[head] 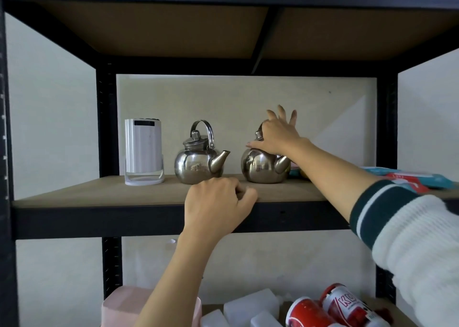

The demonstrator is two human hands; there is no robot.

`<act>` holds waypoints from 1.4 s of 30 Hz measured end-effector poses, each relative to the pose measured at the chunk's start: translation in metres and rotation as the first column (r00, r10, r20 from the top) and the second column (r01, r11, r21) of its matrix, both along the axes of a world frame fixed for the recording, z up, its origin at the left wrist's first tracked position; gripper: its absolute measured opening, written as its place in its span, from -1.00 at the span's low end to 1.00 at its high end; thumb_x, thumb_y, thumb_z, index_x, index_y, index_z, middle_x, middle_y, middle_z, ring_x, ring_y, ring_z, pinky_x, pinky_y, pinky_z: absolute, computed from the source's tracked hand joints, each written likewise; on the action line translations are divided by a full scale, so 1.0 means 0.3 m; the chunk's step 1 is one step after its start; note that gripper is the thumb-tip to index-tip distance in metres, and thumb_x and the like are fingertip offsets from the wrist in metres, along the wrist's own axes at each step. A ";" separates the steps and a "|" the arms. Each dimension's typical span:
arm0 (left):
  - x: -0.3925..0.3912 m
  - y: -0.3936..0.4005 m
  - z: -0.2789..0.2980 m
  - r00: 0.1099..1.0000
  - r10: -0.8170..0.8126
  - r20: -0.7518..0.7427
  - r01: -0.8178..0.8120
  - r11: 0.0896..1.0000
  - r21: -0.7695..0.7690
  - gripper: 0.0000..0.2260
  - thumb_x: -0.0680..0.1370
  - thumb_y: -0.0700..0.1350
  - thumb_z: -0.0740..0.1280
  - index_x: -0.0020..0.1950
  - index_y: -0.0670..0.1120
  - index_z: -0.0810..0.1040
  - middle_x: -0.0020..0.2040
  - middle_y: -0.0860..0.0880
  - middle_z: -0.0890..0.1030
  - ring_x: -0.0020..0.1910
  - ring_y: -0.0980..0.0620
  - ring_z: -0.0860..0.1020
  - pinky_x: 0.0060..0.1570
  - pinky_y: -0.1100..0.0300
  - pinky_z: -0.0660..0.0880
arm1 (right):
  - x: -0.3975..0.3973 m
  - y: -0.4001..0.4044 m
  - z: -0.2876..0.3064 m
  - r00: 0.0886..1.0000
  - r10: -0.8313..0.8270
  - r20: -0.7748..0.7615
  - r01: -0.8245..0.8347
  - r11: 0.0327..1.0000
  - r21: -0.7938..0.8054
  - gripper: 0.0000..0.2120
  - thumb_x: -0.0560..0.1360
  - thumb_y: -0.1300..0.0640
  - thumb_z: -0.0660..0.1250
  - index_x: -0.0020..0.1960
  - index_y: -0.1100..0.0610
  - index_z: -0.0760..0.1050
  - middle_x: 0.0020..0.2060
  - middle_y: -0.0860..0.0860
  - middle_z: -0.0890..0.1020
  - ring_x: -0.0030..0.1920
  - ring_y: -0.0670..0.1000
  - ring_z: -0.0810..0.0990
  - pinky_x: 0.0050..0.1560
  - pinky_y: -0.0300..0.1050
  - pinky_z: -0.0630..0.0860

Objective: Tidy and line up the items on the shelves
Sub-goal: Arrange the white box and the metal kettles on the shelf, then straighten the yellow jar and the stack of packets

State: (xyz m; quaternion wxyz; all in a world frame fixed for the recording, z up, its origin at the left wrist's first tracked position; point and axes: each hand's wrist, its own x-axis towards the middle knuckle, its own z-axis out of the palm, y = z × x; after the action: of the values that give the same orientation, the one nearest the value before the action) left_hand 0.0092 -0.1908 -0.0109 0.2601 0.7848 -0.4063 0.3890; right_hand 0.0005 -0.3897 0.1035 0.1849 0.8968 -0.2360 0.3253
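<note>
Steel kettles, two of them, stand on the middle shelf at frame centre, both upright with spouts pointing toward the right of the frame. Left kettle: handle raised, lid on, untouched. Right kettle: right hand sits on its top, thumb and forefinger pinched at the lid and handle, the other fingers splayed upward; handle mostly hidden behind the hand. Kettles stand near each other with a clear gap between. White cylindrical appliance on a ring-shaped stand sits at the left of the same shelf, just beside the left kettle, apart from it. Left hand is curled loosely shut over the front edge of the shelf, holding no object, below the gap between the kettles. Striped green-and-white sleeve covers the right forearm at frame right. Blue and red packets lie flat at the shelf's right end. Lower shelf, bottom of frame: red cans, white blocks, pink container.
</note>
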 end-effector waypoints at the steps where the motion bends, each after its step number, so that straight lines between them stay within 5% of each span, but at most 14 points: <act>1: 0.000 -0.001 0.000 1.000 0.001 0.002 -0.001 1.000 -0.002 -0.68 0.49 0.14 0.09 -0.24 0.02 0.54 -0.40 0.06 0.52 -0.40 0.10 0.43 -0.43 0.26 0.28 | 0.001 -0.002 -0.002 1.000 -0.008 0.004 0.008 1.000 -0.012 -0.41 0.43 -0.36 0.23 0.03 0.17 0.59 0.52 0.12 0.12 0.52 0.24 -0.14 0.40 0.42 -0.19; 9: 0.003 -0.001 -0.002 1.000 -0.017 -0.013 0.017 1.000 -0.001 -0.67 0.50 0.13 0.11 -0.27 -0.01 0.53 -0.41 0.04 0.50 -0.38 0.07 0.46 -0.42 0.22 0.31 | 0.020 0.033 0.006 0.981 -0.189 0.041 0.193 0.970 -0.150 -0.37 0.45 -0.40 0.12 0.05 0.10 0.62 0.30 0.07 0.50 0.51 0.22 0.00 0.35 0.45 -0.30; 14: 0.003 -0.001 -0.004 1.000 -0.011 -0.001 0.011 1.000 -0.008 -0.67 0.51 0.13 0.11 -0.26 -0.01 0.53 -0.39 0.03 0.53 -0.37 0.05 0.47 -0.40 0.23 0.32 | 0.026 0.071 -0.002 0.962 -0.267 0.057 0.273 0.930 -0.245 -0.35 0.48 -0.37 0.10 0.24 0.11 0.54 0.38 0.09 0.43 0.53 0.20 -0.07 0.34 0.40 -0.37; 24: 0.008 0.000 -0.002 1.000 -0.001 0.018 0.001 1.000 0.000 -0.66 0.50 0.14 0.10 -0.26 -0.01 0.54 -0.38 0.04 0.52 -0.38 0.06 0.44 -0.45 0.24 0.25 | -0.016 0.094 0.007 0.971 -0.235 0.033 0.238 0.963 -0.131 -0.28 0.48 -0.44 -0.08 0.14 0.04 0.61 0.48 0.09 0.28 0.52 0.23 -0.08 0.33 0.42 -0.38; 28: 0.012 0.001 -0.004 1.000 0.007 0.022 -0.007 1.000 0.001 -0.67 0.51 0.14 0.10 -0.23 0.00 0.55 -0.36 0.04 0.55 -0.35 0.06 0.47 -0.41 0.23 0.31 | -0.101 0.057 0.044 0.967 -0.081 0.240 0.085 0.996 -0.004 -0.50 0.53 -0.27 0.12 -0.15 0.09 0.63 0.17 0.07 0.57 0.44 0.19 0.21 0.40 0.37 -0.20; 32: 0.011 0.014 0.004 1.000 -0.012 0.007 0.011 0.999 0.045 -0.65 0.53 0.17 0.08 -0.22 0.03 0.55 -0.38 0.06 0.53 -0.37 0.10 0.48 -0.34 0.20 0.43 | -0.238 -0.008 0.052 0.921 0.096 0.378 -0.150 0.982 0.118 -0.61 0.53 -0.16 0.24 -0.13 0.14 0.62 -0.09 0.05 0.66 0.10 0.10 0.54 0.29 0.14 0.35; 34: 0.007 0.017 0.011 0.999 -0.009 -0.039 0.012 0.997 0.080 -0.64 0.53 0.18 0.09 -0.20 0.02 0.57 -0.36 0.06 0.55 -0.35 0.09 0.50 -0.31 0.19 0.46 | -0.315 -0.054 0.034 0.930 0.169 0.327 -0.240 0.952 0.192 -0.67 0.51 -0.12 0.30 -0.06 0.14 0.62 -0.06 0.03 0.66 -0.01 0.04 0.59 0.12 0.06 0.51; 37: -0.014 -0.001 0.026 0.991 0.020 -0.130 -0.002 0.990 0.138 -0.67 0.56 0.13 0.11 -0.15 0.01 0.58 -0.28 0.05 0.57 -0.30 0.06 0.52 -0.31 0.19 0.41 | -0.421 -0.108 -0.010 0.962 0.230 0.148 -0.266 0.915 0.302 -0.72 0.51 -0.07 0.33 0.08 0.09 0.60 0.01 -0.03 0.63 0.00 -0.06 0.56 0.00 -0.16 0.48; 42: -0.160 -0.135 0.035 0.977 -0.178 -0.118 0.195 0.969 0.154 -0.71 0.59 0.15 0.12 0.13 0.04 0.52 -0.04 0.05 0.59 -0.11 0.02 0.54 -0.20 0.15 0.40 | -0.504 -0.163 -0.074 0.966 0.248 -0.078 -0.194 0.887 0.420 -0.72 0.55 0.00 0.28 0.25 -0.03 0.49 0.21 -0.04 0.54 0.17 -0.08 0.50 0.19 -0.11 0.45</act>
State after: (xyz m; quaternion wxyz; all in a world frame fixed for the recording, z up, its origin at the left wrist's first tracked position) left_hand -0.0389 -0.2313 -0.0004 0.2507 0.7808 -0.4952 0.2868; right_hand -0.1506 -0.4387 0.0814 -0.0300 0.9558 -0.1824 0.2288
